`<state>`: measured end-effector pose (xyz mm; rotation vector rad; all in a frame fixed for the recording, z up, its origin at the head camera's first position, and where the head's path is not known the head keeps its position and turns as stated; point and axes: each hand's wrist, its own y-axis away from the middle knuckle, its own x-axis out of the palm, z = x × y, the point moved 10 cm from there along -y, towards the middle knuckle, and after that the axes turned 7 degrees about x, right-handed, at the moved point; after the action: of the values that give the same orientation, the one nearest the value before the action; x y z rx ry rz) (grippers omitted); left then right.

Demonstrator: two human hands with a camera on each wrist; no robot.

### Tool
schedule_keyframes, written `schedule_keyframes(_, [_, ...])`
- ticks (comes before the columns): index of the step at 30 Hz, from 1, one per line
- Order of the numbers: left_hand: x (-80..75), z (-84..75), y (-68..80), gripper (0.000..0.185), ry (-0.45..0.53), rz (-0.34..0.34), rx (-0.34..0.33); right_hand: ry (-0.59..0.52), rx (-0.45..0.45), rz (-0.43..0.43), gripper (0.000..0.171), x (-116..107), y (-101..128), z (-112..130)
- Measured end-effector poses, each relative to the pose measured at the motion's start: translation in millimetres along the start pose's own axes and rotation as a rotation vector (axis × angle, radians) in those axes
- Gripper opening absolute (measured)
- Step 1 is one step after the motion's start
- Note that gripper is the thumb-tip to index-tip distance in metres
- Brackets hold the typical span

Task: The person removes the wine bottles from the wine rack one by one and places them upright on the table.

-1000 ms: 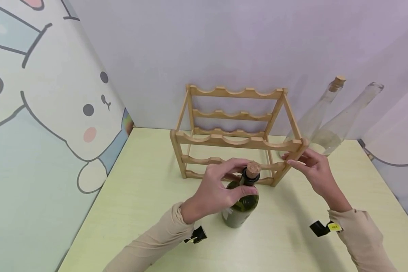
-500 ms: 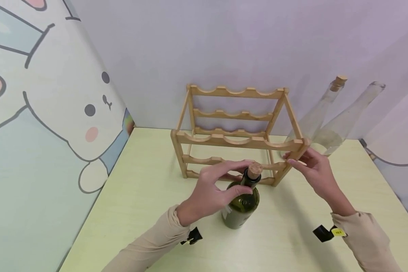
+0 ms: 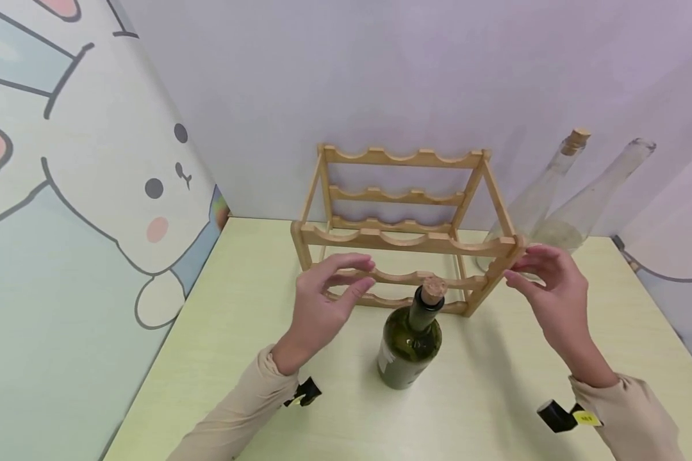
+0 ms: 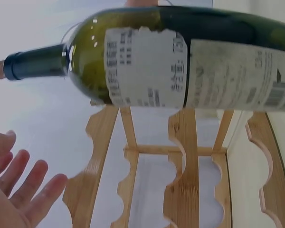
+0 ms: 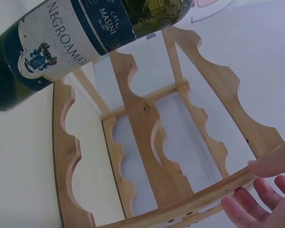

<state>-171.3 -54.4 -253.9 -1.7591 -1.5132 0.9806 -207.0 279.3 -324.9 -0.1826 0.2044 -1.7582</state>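
- Far left: a wall panel with a cartoon rabbit (image 3: 150,192) stood along the pale yellow-green table (image 3: 219,333).
- Left hand (image 3: 323,301) hung in the air just left of the green wine bottle (image 3: 411,346), fingers spread and loosely bent, gripping nothing. The left wrist view showed the fingers (image 4: 28,185) straight and apart, with clear space between them and the glass.
- The bottle stood upright on the table, cork (image 3: 433,288) on top, long axis vertical, just in front of the wooden rack (image 3: 403,240). It sat between the two hands, to the right of the left hand and nearer to it than to the right one.
- The rack stood behind the bottle, its scalloped rails running side to side; no bottle lay in any cradle that showed.
- Right hand (image 3: 550,288) was at the rack's front right corner. Thumb and fingers were relaxed and slightly parted around the end of the top rail. In the right wrist view the fingertips (image 5: 256,202) lay right by the rail; whether they touched it I could not tell.
- Far right: two clear glass bottles (image 3: 544,202) stood behind that hand near the wall, one corked.
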Motion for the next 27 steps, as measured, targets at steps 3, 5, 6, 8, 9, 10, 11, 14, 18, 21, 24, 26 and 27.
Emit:
schedule_keyframes(3, [-16.2, 6.2, 1.1, 0.025, -0.045, -0.060, -0.042, -0.089, -0.025, 0.007, 0.038, 3, 6, 7])
schedule_keyframes(5, [-27.7, 11.4, 2.5, 0.024, -0.077, -0.099, -0.077, -0.111, -0.038, 0.015, 0.034, 5, 10, 12])
schedule_keyframes(6, [-33.6, 14.0, 3.5, 0.023, -0.093, -0.116, -0.092, -0.116, -0.043, 0.024, 0.033, 6, 12, 14])
schedule_keyframes(8, [-45.7, 19.8, 6.1, 0.022, -0.130, -0.147, -0.119, -0.112, -0.058, 0.060, 0.030, 10, 17, 19])
schedule_keyframes(9, [-51.8, 22.7, 7.5, 0.022, -0.147, -0.164, -0.131, -0.107, -0.063, 0.085, 0.029, 13, 19, 21])
schedule_keyframes(10, [-57.7, 25.2, 8.8, 0.021, -0.163, -0.181, -0.139, -0.099, -0.067, 0.111, 0.028, 16, 22, 23])
schedule_keyframes(11, [-63.3, 27.6, 10.4, 0.021, -0.183, -0.196, -0.148, -0.093, -0.069, 0.141, 0.027, 20, 24, 25])
schedule_keyframes(14, [-77.6, 33.8, 14.2, 0.022, -0.225, -0.245, -0.179, -0.069, -0.072, 0.222, 0.027, 31, 31, 31])
schedule_keyframes(18, [-86.7, 30.4, 12.2, 0.024, -0.261, -0.289, -0.204, -0.039, -0.060, 0.302, 0.028, 45, 39, 38])
schedule_keyframes(21, [-89.4, 23.1, 7.6, 0.027, -0.287, -0.303, -0.215, -0.019, -0.060, 0.354, 0.028, 54, 44, 43])
schedule_keyframes(24, [-89.7, 22.9, 4.3, 0.032, -0.300, -0.278, -0.240, -0.014, -0.102, 0.414, 0.031, 63, 50, 49])
schedule_keyframes(26, [-88.1, 27.6, 3.1, 0.037, -0.294, -0.233, -0.263, -0.008, -0.146, 0.458, 0.033, 70, 55, 53])
schedule_keyframes(27, [-86.7, 30.4, 2.4, 0.039, -0.285, -0.204, -0.274, 0.002, -0.165, 0.476, 0.035, 74, 57, 55])
